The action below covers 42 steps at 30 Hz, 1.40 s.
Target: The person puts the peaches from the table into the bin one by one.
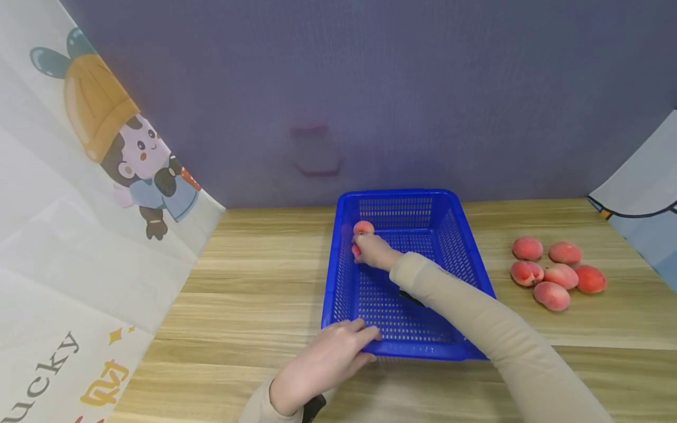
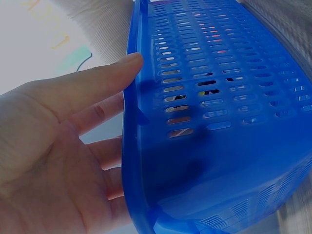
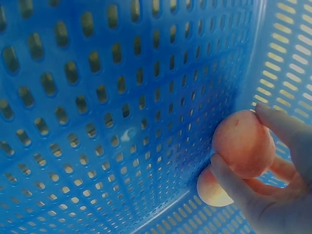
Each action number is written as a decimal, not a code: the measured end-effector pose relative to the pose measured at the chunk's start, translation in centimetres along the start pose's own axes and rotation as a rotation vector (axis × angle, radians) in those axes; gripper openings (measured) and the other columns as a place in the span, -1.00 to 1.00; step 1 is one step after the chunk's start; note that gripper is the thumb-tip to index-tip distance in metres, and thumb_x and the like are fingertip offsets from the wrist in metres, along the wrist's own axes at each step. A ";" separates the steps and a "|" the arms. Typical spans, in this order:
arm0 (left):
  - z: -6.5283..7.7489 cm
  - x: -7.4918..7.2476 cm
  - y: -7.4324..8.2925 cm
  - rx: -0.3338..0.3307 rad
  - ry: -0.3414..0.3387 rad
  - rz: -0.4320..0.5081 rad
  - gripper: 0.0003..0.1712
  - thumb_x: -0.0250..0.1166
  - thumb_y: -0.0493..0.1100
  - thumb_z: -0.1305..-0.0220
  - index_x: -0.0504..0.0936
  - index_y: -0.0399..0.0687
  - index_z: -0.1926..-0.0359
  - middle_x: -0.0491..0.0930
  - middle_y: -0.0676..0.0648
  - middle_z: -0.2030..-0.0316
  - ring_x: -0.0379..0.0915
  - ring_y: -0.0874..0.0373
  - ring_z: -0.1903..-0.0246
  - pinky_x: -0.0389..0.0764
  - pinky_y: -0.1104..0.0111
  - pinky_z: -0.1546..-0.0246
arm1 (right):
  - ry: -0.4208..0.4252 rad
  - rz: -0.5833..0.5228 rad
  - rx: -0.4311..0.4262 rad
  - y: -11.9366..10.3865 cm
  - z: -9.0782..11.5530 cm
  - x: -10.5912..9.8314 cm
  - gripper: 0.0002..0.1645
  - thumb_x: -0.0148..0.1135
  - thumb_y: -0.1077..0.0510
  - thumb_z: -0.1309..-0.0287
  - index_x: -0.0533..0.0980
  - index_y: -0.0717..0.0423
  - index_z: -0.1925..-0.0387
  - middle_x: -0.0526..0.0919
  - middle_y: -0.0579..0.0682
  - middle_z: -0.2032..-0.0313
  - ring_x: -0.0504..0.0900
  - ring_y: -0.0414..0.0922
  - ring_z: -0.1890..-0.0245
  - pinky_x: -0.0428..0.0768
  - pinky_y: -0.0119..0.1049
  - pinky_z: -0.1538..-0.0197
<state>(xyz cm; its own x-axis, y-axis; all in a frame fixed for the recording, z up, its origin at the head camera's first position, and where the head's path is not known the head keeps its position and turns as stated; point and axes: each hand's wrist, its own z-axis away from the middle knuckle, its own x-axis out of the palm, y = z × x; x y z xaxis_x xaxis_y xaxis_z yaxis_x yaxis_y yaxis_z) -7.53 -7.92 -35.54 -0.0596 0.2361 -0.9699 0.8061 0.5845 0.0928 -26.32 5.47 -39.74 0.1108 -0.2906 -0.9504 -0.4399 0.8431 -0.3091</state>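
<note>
A blue plastic basket (image 1: 329, 282) with slotted walls stands on the wooden table. My left hand (image 1: 333, 358) grips its near rim at the left corner; the left wrist view has the thumb (image 2: 105, 80) on the outer side and the fingers reaching over the rim. Inside the basket, by the left wall, my right hand (image 1: 378, 251) holds a pinkish-red peach (image 3: 243, 144) between thumb and fingers. A second peach (image 3: 213, 190) lies right behind it in the basket, partly hidden by that hand in the right wrist view.
Several loose peaches (image 1: 560, 276) lie grouped on the table (image 1: 259, 282) to the right of the basket. A grey-purple panel (image 1: 423, 106) rises behind the table. At the left hangs a white sheet (image 1: 63, 235) with a cartoon figure.
</note>
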 end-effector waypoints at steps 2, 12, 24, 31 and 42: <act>-0.1 0.0 0.0 0.000 0.001 0.002 -0.77 0.28 -0.07 -0.03 0.52 0.03 0.25 0.48 0.09 0.42 0.45 0.27 0.44 0.44 0.48 0.39 | 0.001 0.005 -0.005 0.1 0.0 0.0 -0.61 0.33 0.19 0.14 0.46 0.26 0.23 0.50 0.05 0.42 0.51 -0.06 0.39 0.49 -0.19 0.21; -0.4 -0.1 0.1 0.000 0.001 -0.007 -0.77 0.28 -0.07 -0.03 0.52 0.03 0.25 0.48 0.09 0.42 0.44 0.27 0.45 0.42 0.48 0.39 | -0.007 -0.005 -0.021 0.5 0.2 -0.5 -0.54 0.32 0.16 0.12 0.44 0.29 0.14 0.53 0.10 0.33 0.53 -0.02 0.32 0.48 -0.17 0.17; -0.9 -0.1 0.1 -0.002 0.008 -0.011 -0.77 0.28 -0.07 -0.03 0.51 0.02 0.26 0.46 0.09 0.44 0.43 0.27 0.47 0.41 0.48 0.41 | -0.004 -0.045 -0.023 1.1 0.4 -1.6 -0.48 0.33 0.16 0.14 0.44 0.30 0.10 0.53 0.14 0.25 0.54 -0.03 0.31 0.48 -0.19 0.15; -1.1 -0.1 0.2 -0.005 0.018 -0.010 -0.77 0.28 -0.07 -0.02 0.51 0.02 0.26 0.47 0.09 0.44 0.44 0.27 0.46 0.43 0.48 0.40 | -0.029 -0.050 -0.005 1.1 0.3 -2.8 -0.51 0.26 0.17 0.07 0.44 0.30 0.07 0.54 0.11 0.29 0.50 -0.05 0.35 0.45 -0.20 0.14; -1.5 0.0 0.3 -0.014 0.023 -0.009 -0.77 0.28 -0.06 -0.03 0.51 0.01 0.26 0.47 0.08 0.44 0.45 0.26 0.46 0.44 0.47 0.38 | -0.083 0.023 -0.035 1.0 0.8 -5.8 -0.72 0.27 0.12 0.04 0.50 0.22 0.29 0.51 0.01 0.41 0.42 -0.04 0.24 0.43 -0.17 0.18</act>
<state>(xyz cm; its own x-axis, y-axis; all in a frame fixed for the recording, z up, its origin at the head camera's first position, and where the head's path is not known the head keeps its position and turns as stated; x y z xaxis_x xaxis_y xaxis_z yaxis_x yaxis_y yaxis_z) -8.19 -6.63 -35.17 -0.0800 0.2486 -0.9653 0.7973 0.5972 0.0878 -26.68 8.41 -34.60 0.1729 -0.2317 -0.9573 -0.4741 0.8324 -0.2871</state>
